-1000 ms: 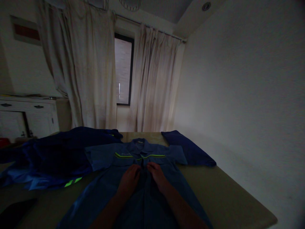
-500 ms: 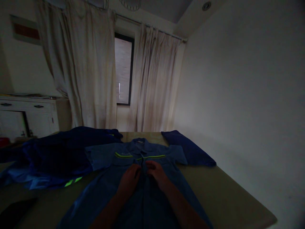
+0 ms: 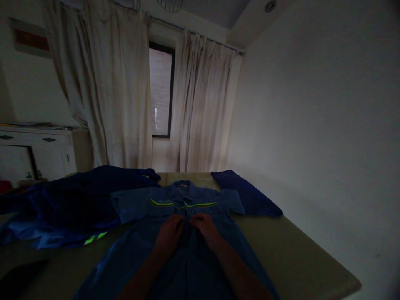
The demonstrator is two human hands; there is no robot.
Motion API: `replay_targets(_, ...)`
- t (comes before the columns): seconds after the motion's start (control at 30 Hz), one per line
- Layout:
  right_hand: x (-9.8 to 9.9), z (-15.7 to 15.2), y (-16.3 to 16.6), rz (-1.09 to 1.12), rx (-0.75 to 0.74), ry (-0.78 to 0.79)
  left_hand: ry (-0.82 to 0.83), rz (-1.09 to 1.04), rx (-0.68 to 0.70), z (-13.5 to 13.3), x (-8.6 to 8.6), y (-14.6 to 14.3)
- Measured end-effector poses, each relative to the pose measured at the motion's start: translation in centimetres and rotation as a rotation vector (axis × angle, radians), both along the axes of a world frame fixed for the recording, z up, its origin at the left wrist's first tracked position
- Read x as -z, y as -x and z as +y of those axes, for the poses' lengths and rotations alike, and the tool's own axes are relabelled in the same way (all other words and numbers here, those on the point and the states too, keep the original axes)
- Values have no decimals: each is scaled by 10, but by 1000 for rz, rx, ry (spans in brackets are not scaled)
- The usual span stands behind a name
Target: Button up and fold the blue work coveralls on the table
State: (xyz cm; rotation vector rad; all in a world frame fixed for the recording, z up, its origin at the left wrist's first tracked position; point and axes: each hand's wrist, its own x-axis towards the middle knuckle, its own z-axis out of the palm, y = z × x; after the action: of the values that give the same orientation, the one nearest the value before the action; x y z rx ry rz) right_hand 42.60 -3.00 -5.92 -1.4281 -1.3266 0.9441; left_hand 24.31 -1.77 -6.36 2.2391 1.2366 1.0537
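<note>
A blue short-sleeved work shirt [image 3: 193,258] lies spread face up, its collar pointing away from me and a yellow-green stripe across the chest. My left hand [image 3: 170,231] is closed at the front opening just below the stripe, its fingertips on the cloth edge. Opposite it, my right hand [image 3: 205,228] pinches the other side of the same opening, with fingers curled. The two hands are a small gap apart. Dim light hides the fingertips and any button between them.
A heap of dark blue clothes [image 3: 75,204] with a reflective strip lies left of the shirt. Folded dark blue cloth [image 3: 246,193] sits at the table's [image 3: 300,254] far right, by the wall. A dark object [image 3: 23,277] rests at the near left. A white cabinet [image 3: 50,152] stands behind.
My right hand has shifted slightly, its fingers drawn closer in at the shirt's opening. My left hand stays at nearly the same spot. The shirt lies as before.
</note>
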Motion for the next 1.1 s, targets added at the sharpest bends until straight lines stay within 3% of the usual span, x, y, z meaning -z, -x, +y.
replay_targets(0.13, 0, -3, 6, -280, 18, -226, 22, 58, -17, 2, 2, 0)
replay_targets(0.23, 1, -6, 9, -373, -39, -290, 29, 102, -12, 1, 1, 0)
replay_targets(0.53, -2, -5, 8, -382, -40, -189, 57, 151, -65, -5, -7, -2)
replay_targets(0.93, -9, -9, 16, -343, -49, -223, 14, 155, -41, -4, -7, 0)
replay_targets(1.1, -6, -7, 19, -328, -28, -204, -57, 339, -60, -6, -10, 1)
